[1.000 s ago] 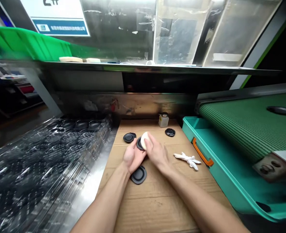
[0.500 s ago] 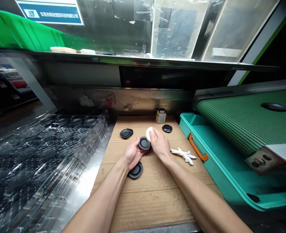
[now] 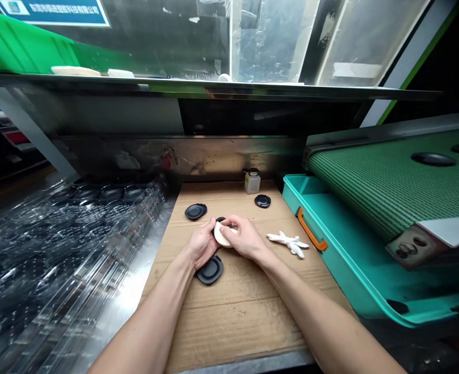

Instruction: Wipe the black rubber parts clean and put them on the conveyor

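Between my hands is a round black plastic part (image 3: 221, 220), mostly covered by a white round pad (image 3: 222, 236). My left hand (image 3: 203, 243) is closed around the left side of the black part. Fingers and thumb of my right hand (image 3: 245, 236) pinch the white pad and press it over the black part's face. Just below my left hand, another black round part (image 3: 210, 270) lies on the cardboard (image 3: 245, 317). Two more lie farther back, one black disc (image 3: 196, 211) at the left and one black ring-shaped part (image 3: 262, 201) at the right.
A small dispenser bottle (image 3: 252, 182) stands at the back of the cardboard. White gloves or cloth strips (image 3: 288, 243) lie to the right. Clear trays (image 3: 58, 249) holding black parts fill the left. A teal bin (image 3: 342, 265) sits under the green conveyor belt (image 3: 369, 176) on the right.
My right hand has brought the white pad down and left, from the black part's upper edge to over its face. The camera view has shifted slightly.
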A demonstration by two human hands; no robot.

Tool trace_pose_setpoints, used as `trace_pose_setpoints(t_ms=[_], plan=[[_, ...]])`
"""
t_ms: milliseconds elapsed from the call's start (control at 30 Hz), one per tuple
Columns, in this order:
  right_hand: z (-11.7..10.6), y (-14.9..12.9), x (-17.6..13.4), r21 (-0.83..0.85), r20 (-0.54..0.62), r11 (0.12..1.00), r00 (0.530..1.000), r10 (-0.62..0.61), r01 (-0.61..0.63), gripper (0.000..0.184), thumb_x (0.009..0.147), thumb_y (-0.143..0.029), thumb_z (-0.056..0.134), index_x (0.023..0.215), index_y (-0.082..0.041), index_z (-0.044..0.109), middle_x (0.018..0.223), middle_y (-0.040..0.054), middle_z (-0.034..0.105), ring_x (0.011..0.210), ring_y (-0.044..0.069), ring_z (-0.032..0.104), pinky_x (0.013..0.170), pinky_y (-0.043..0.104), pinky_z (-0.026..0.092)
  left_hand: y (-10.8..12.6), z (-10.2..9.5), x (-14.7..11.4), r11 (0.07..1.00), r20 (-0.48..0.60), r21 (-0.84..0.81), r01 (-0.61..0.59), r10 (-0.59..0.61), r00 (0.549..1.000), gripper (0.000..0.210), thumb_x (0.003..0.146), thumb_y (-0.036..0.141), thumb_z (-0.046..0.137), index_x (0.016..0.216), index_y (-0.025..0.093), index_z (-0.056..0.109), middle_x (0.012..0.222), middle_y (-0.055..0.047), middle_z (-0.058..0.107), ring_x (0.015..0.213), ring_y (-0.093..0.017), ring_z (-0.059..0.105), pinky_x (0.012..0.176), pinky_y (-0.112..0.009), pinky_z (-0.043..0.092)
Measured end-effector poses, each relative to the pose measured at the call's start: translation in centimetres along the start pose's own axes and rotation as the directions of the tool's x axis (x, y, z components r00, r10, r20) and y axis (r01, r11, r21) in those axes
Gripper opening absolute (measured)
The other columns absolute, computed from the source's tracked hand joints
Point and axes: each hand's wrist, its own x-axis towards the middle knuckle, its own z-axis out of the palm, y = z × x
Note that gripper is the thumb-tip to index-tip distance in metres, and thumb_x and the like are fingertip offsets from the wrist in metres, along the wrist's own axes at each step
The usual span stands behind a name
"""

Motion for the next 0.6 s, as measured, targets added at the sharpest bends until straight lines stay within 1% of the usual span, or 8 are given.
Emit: trace_pose_setpoints(t_ms=[100,167,200,267,367,467,533,600], plan=[[-0.6,0.8,0.6,0.07,0.182,0.997,0.983,0.03,-0.043,0.025,0.082,-0.033,0.058,0.096,-0.017,0.071,0.082,0.001,0.071,0.071,0.014,0.062,0.064,0.021,0.045,-0.1,0.0,0.0,1.0,0.004,0.01,-0.003,0.003,1.0,0.02,0.093,0.021,0.048,0.094,0.009,0.064,0.103,-0.017,0.07,0.1,-0.025,0.067,0.092,-0.042,0.054],[-1.5,1.3,0.7,0.039,0.276,0.995,0.958,0.076,-0.09,0.024,0.079,-0.031,0.061,0.094,-0.017,0.073,0.075,0.0006,0.07,0.064,0.013,0.061,0.06,0.021,0.044,-0.2,-0.1,0.0,1.0,0.011,0.025,0.008,-0.009,1.0,0.02,0.093,0.023,0.048,0.095,0.01,0.063,0.104,-0.018,0.07,0.1,-0.026,0.067,0.092,-0.044,0.054],[-1.9,1.5,0.7,-0.002,0.275,0.994,0.956,0.101,-0.105,0.024,0.078,-0.03,0.062,0.093,-0.017,0.074,0.072,0.0006,0.069,0.063,0.013,0.061,0.06,0.022,0.044,-0.2,-0.1,0.0,0.999,0.007,0.036,0.012,-0.013,1.0,0.02,0.093,0.023,0.049,0.096,0.01,0.063,0.105,-0.017,0.069,0.1,-0.026,0.067,0.092,-0.045,0.054],[-2.3,1.4,0.5,-0.096,0.173,0.991,0.979,0.106,-0.091,0.024,0.079,-0.031,0.061,0.094,-0.019,0.074,0.075,0.0014,0.071,0.069,0.015,0.063,0.066,0.023,0.045,-0.2,-0.1,0.2,0.999,-0.009,0.05,0.019,-0.019,1.0,0.019,0.093,0.023,0.049,0.097,0.01,0.062,0.105,-0.017,0.069,0.1,-0.026,0.067,0.091,-0.049,0.054],[-1.6,0.7,0.3,-0.155,0.003,0.988,1.0,-0.003,0.003,0.027,0.087,-0.033,0.053,0.104,-0.024,0.071,0.093,0.0013,0.073,0.086,0.016,0.065,0.079,0.024,0.046,-0.1,-0.1,0.3,0.999,-0.039,0.031,0.008,-0.007,0.999,0.02,0.094,0.021,0.046,0.096,0.009,0.062,0.103,-0.017,0.07,0.098,-0.025,0.068,0.091,-0.048,0.054],[-0.8,0.0,0.0,-0.144,0.08,0.985,0.993,-0.089,0.1,0.027,0.09,-0.035,0.05,0.107,-0.028,0.07,0.098,-0.0012,0.073,0.089,0.015,0.065,0.079,0.022,0.046,0.0,-0.2,0.3,1.0,-0.061,-0.024,0.019,-0.021,0.998,0.026,0.096,0.021,0.04,0.097,0.007,0.063,0.104,-0.019,0.069,0.101,-0.025,0.067,0.093,-0.044,0.054],[-0.8,0.1,0.0,-0.182,0.126,0.979,0.99,-0.067,0.09,0.026,0.089,-0.038,0.052,0.104,-0.029,0.071,0.096,-0.0012,0.073,0.089,0.016,0.066,0.079,0.022,0.046,0.0,-0.1,0.2,0.998,-0.064,-0.04,0.042,-0.045,0.997,0.028,0.096,0.022,0.039,0.1,0.006,0.062,0.107,-0.02,0.069,0.102,-0.026,0.067,0.093,-0.045,0.054],[-1.0,0.3,0.0,-0.259,0.037,0.966,0.999,0.003,0.007,0.029,0.091,-0.042,0.05,0.109,-0.03,0.069,0.099,0.0008,0.073,0.093,0.018,0.066,0.082,0.024,0.046,0.0,0.1,0.1,0.998,-0.055,-0.03,0.057,-0.058,0.997,0.029,0.096,0.022,0.039,0.105,0.006,0.061,0.11,-0.02,0.068,0.102,-0.027,0.067,0.092,-0.047,0.055]])
